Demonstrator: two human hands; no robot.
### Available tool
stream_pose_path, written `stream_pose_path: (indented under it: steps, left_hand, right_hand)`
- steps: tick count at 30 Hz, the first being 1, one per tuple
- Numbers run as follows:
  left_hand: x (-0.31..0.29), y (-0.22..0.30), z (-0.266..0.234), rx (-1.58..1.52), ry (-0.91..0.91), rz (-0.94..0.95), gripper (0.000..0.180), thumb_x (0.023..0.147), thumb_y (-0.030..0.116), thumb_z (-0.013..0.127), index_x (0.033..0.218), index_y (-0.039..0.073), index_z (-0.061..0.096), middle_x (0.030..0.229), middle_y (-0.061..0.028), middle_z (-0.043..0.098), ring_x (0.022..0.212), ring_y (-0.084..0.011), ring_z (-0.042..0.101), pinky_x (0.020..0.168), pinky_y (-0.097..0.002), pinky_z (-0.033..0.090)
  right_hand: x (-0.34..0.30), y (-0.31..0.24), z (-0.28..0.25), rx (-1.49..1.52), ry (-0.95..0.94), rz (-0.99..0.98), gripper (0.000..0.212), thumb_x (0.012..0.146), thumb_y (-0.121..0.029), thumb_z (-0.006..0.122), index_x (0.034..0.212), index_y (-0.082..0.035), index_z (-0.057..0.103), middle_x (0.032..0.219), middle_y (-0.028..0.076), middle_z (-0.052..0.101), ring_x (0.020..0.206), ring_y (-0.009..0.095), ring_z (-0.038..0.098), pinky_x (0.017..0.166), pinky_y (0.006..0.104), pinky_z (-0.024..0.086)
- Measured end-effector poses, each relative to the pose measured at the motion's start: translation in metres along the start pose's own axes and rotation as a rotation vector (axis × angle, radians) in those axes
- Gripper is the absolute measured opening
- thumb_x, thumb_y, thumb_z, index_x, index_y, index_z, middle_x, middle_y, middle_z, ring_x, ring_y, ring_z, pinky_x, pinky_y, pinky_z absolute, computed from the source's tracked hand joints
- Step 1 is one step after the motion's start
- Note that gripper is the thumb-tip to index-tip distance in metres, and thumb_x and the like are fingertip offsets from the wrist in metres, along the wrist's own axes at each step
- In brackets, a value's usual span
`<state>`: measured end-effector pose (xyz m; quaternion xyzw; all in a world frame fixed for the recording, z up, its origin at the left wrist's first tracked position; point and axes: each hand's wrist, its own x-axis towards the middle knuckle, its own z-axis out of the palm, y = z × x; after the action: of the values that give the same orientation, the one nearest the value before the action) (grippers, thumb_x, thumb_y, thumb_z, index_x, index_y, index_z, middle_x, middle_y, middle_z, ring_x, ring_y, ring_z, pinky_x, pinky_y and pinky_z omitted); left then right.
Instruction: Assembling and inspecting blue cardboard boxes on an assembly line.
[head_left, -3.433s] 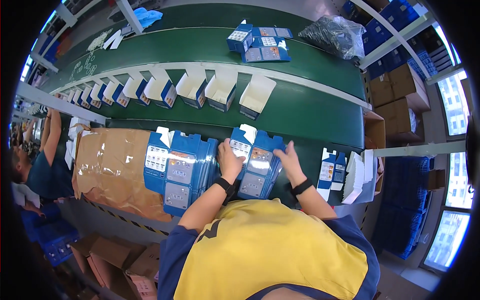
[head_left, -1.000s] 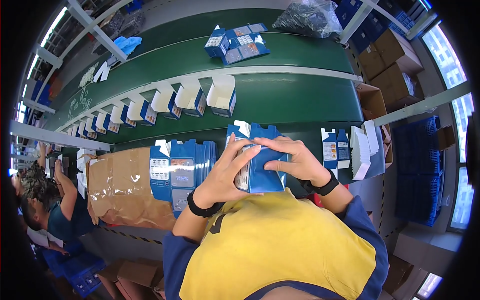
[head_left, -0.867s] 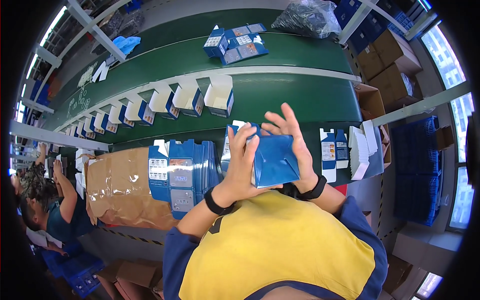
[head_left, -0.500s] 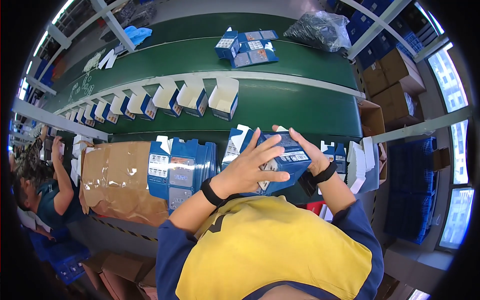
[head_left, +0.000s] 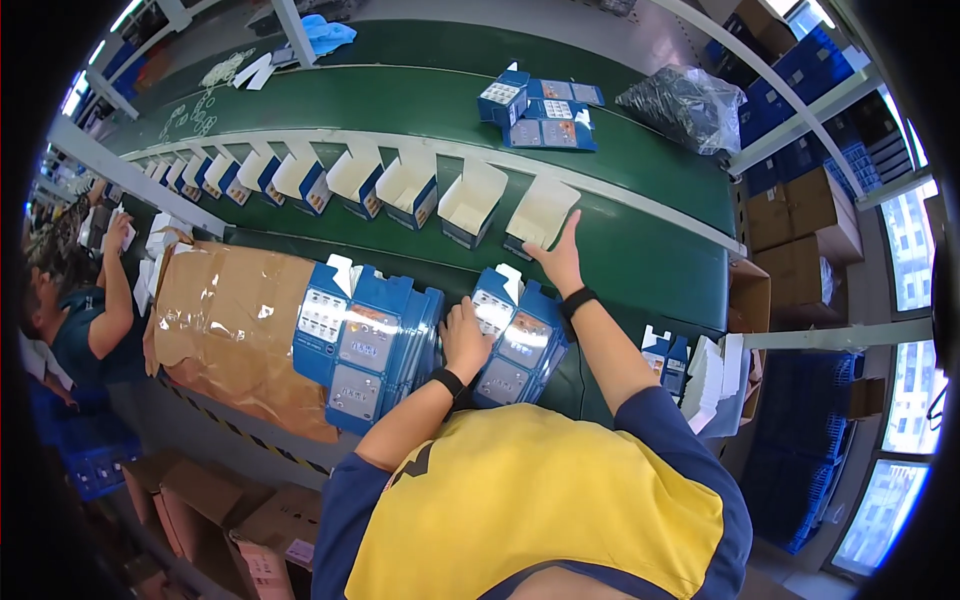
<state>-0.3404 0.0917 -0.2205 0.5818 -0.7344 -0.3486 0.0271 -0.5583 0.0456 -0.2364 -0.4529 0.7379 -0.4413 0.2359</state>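
My right hand (head_left: 562,258) is stretched forward over the green conveyor, its thumb and fingers closed on the near right side of an erected box (head_left: 541,212). This box is blue outside and white inside, with its top flap raised, and stands at the right end of a row of similar boxes (head_left: 470,203). Nearer to me, my left hand (head_left: 465,345) is bent over the left edge of a stack of flat blue box blanks (head_left: 520,335), fingers curled against it. Its fingertips are partly hidden. Another stack of flat blanks (head_left: 365,335) lies to its left.
A brown paper-wrapped bundle (head_left: 235,325) lies at left, near a co-worker's arm (head_left: 115,300). Beyond the rail (head_left: 640,212) are loose blue boxes (head_left: 545,110) and a dark plastic bag (head_left: 690,105). White card pieces (head_left: 708,375) stand at right; cartons (head_left: 800,225) are stacked beyond.
The blue box, held between both hands before, now stands on the conveyor at the row's right end with my right hand on it. My left hand has moved down-left to the flat blanks.
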Motion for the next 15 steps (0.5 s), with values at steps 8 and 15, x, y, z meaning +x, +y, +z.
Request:
stream_pose_path:
  steps: [8,15]
  left_hand:
    - [0.001,-0.008,-0.002,-0.114,0.051,0.067,0.069,0.068,0.015,0.073,0.124,0.0,0.036,0.119,-0.0144,0.046,0.113,-0.0335,0.045,0.093,-0.0496,0.036]
    - [-0.024,0.034,-0.04,-1.151,-0.269,-0.135,0.073,0.069,0.021,0.075,0.126,0.0,0.035,0.122,-0.0224,0.043,0.118,-0.0362,0.042,0.097,-0.0428,0.034]
  right_hand:
    - [-0.16,-0.013,-0.033,0.623,-0.317,0.68,0.089,0.075,-0.015,0.066,0.138,0.009,0.008,0.137,0.031,0.029,0.13,0.032,0.033,0.101,0.0341,0.033]
    - [-0.191,-0.078,-0.036,0.038,-0.141,0.223,0.07,0.077,-0.013,0.064,0.138,-0.002,0.032,0.137,0.028,0.036,0.129,0.026,0.037,0.101,0.0328,0.033]
